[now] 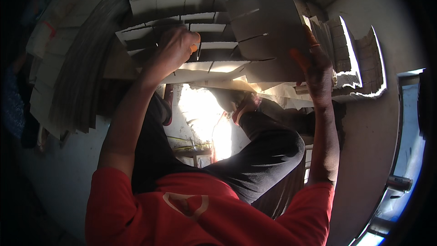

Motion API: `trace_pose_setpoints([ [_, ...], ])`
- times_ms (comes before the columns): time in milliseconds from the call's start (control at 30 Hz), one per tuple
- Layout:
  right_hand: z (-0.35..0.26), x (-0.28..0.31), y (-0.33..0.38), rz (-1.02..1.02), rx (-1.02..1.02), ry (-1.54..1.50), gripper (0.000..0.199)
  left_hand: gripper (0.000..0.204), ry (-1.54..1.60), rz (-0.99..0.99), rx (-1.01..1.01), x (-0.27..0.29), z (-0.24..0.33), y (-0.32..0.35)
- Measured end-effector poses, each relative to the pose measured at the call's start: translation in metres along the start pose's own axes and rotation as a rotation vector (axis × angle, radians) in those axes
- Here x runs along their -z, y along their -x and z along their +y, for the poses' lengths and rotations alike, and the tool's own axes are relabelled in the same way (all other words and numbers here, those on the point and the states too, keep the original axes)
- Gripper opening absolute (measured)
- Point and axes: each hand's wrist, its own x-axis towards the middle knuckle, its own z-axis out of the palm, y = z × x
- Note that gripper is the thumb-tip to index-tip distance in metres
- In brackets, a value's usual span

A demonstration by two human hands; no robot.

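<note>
In front of me stand several upright slotted cardboard strips (211, 67) in curved rows, with dark slits along their edges. My left hand (175, 48) is over the middle rows, its fingers curled together; what they pinch is hidden. An orange finger cover shows on it. Right of the rows, my right hand (314, 61) grips a large slotted cardboard sheet (273, 23) by its right edge, fingers partly behind it. Orange covers show on those fingers too. The sheet is tilted, and its slits face the rows.
A tall stack of cardboard sheets (86, 68) leans at the left. More bundled slotted cardboard (359, 64) stands at the right against a pale wall (373, 127). My legs (268, 155) are bent beneath the work. Bright light falls on the floor (200, 105) between them.
</note>
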Motion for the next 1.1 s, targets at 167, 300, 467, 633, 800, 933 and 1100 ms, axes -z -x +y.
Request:
trace_pose_setpoints([
  [167,-0.014,-0.005,0.000,-0.121,-0.215,-0.003,0.059,0.021,0.060,-0.024,0.019,0.003,0.005,0.001],
  [300,-0.007,-0.008,-0.003,-0.096,-0.045,0.035,0.061,0.020,0.114,-0.004,0.026,0.008,-0.005,-0.010],
  [467,-0.005,-0.009,-0.003,-0.109,-0.063,-0.066,0.061,0.019,-0.046,0.202,-0.016,0.016,-0.039,-0.049],
  [633,-0.011,-0.015,-0.004,-0.220,-0.161,-0.038,0.058,0.022,-0.261,-0.258,0.175,0.024,-0.041,-0.084],
  [800,-0.005,-0.022,-0.013,-0.346,-0.186,-0.055,0.061,0.021,-0.140,-0.137,0.163,0.001,-0.066,-0.074],
  [933,-0.007,-0.037,-0.019,-0.462,-0.207,0.010,0.064,0.023,-0.133,-0.041,0.071,-0.009,-0.079,-0.072],
  [1100,0.003,-0.042,-0.029,-0.514,-0.006,0.081,0.063,0.026,-0.162,-0.020,0.017,-0.014,-0.080,-0.075],
])
